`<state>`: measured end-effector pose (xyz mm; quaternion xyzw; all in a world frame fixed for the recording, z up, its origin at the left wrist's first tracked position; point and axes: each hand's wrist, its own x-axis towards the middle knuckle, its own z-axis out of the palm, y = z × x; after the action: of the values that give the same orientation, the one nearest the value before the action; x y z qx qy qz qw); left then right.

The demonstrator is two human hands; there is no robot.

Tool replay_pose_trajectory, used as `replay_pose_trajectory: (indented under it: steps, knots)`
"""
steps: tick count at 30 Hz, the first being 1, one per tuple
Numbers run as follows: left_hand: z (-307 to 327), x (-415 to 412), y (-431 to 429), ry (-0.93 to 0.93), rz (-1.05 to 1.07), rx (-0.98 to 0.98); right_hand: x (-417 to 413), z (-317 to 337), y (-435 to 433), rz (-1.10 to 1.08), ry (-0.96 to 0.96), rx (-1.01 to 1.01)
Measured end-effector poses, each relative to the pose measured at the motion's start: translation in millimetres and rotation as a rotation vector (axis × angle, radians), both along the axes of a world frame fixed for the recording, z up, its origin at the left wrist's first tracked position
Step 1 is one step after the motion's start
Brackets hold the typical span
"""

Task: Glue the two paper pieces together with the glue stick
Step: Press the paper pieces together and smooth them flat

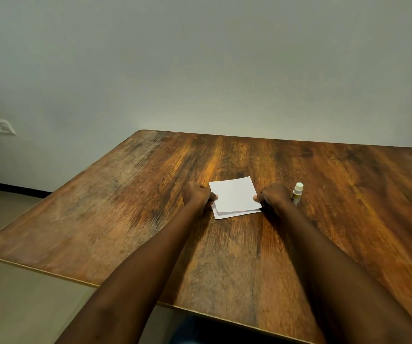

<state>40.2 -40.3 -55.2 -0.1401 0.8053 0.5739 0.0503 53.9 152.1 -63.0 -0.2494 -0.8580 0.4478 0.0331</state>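
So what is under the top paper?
A second paper, only its near edge showing under the top paper. The rest is covered, so glue cannot be seen.

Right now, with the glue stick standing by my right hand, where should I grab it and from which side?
Probably pinch the glue stick around its lower barrel, below the white cap, coming in from the right. It stands upright, and your right hand crowds its left side.
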Motion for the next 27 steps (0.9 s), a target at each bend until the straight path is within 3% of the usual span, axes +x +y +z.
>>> replay_pose_trajectory:
  steps: [27]
  knots:
    - [-10.3, -3.1, 1.0, -0.001, -0.07, -0.056, 2.3, -0.8, -4.3, -0.017, -0.016, 0.05]
